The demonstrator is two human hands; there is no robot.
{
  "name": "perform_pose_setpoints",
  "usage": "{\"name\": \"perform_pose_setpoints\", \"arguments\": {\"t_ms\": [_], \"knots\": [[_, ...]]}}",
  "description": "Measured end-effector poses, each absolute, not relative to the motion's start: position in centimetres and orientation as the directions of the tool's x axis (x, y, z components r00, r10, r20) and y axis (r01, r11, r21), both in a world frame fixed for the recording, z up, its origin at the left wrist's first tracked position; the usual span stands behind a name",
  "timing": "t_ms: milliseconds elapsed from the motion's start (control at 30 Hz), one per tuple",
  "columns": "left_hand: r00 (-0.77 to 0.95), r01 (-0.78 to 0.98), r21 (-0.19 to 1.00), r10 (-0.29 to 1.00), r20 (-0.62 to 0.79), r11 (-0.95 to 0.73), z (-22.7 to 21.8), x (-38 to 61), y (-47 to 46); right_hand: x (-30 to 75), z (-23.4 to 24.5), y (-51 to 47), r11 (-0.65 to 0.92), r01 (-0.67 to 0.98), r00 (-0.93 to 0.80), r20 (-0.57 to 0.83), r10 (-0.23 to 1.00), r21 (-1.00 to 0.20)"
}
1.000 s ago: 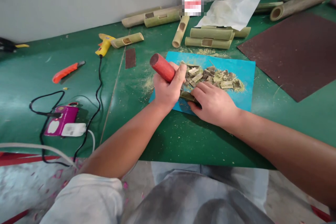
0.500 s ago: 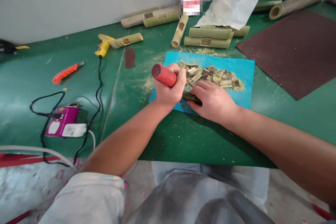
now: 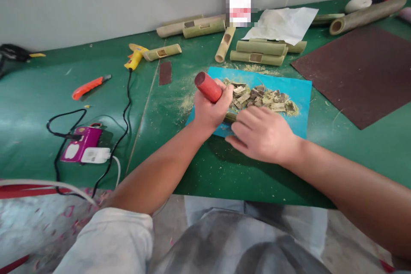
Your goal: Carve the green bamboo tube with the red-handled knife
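My left hand (image 3: 212,105) is closed around a thick red cylinder (image 3: 208,87) with a flat, darker end, tilted up toward me; its lower end is hidden by the hand. Between my hands lies a short greenish bamboo piece (image 3: 230,117), over the near edge of a blue sheet (image 3: 297,127). Bent fingers of my right hand (image 3: 261,132) are closed over the right end of that bamboo piece, covering it, with the thumb lower and nearer me. Just beyond both hands, bamboo chips and shavings (image 3: 257,96) are heaped on the sheet.
Cut bamboo tubes (image 3: 260,47) lie along the back, some with square openings, beside white paper (image 3: 282,23). A brown board (image 3: 359,72) is at right. On the left are a yellow glue gun (image 3: 136,56), orange utility knife (image 3: 91,87), purple power strip (image 3: 81,143) and cables.
My right hand has risen slightly and curled its fingers more, with the thumb lower. The left hand keeps the red cylinder. The whole view has shifted a little.
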State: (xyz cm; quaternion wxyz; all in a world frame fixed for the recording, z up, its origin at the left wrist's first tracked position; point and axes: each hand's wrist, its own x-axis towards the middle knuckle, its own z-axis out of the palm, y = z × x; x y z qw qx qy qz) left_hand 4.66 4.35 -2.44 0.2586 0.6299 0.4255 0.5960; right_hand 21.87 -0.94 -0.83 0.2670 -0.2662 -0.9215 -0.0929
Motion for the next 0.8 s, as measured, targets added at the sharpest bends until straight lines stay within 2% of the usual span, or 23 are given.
{"name": "perform_pose_setpoints", "arguments": {"t_ms": [67,200,300,433,567,800], "knots": [[-0.066,0.225,0.845,0.858,0.510,-0.485,-2.4,4.7,4.5,21.5,-0.8,-1.6,0.861,0.506,-0.786,0.439,0.435,0.054],[-0.064,0.228,0.839,0.852,0.519,-0.494,-2.5,4.9,4.8,20.3,-0.6,-2.1,0.829,0.558,-0.823,0.159,0.546,0.035],[-0.048,0.295,0.816,0.845,0.533,-0.497,-2.7,4.8,4.9,19.8,-0.1,-2.1,0.825,0.564,-0.825,0.052,0.563,0.020],[0.046,0.436,0.738,0.832,0.553,-0.515,-2.7,4.6,4.6,19.8,0.2,-2.2,0.839,0.544,-0.839,0.013,0.544,0.006],[0.113,0.601,0.598,0.797,0.594,-0.531,-2.5,4.3,4.3,19.9,0.0,-2.4,0.863,0.505,-0.863,0.007,0.505,-0.009],[0.276,0.739,0.421,0.805,0.525,-0.527,-2.7,4.1,4.6,19.8,0.1,-2.8,0.878,0.478,-0.878,-0.027,0.477,-0.035]]}}
